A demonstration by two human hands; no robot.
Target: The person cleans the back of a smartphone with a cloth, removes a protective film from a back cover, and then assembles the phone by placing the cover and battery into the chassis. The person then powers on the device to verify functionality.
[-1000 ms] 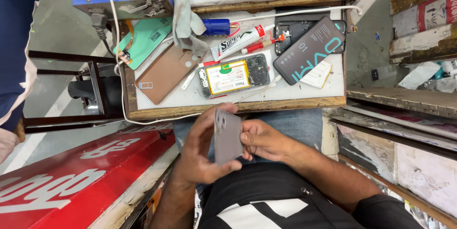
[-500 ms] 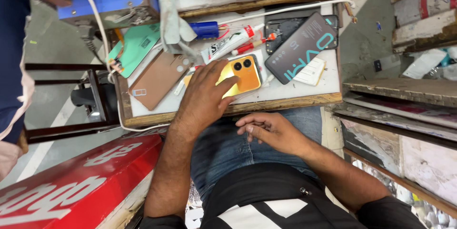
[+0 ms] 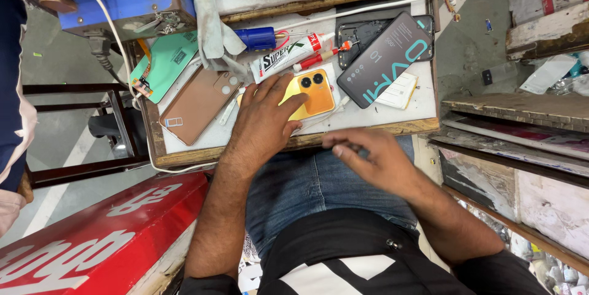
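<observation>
The left hand (image 3: 267, 117) lies flat on the orange phone (image 3: 313, 92) on the bench (image 3: 392, 117), fingers spread, pressing rather than gripping. The phone sits under its fingertips, camera end poking out to the right. Best to keep it pinned flat and square. The right hand (image 3: 374, 160) hovers near, loosely curled, empty.

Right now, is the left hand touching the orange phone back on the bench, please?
Touching: the head view shows the left hand lying flat over the orange phone back, covering its left part.
</observation>
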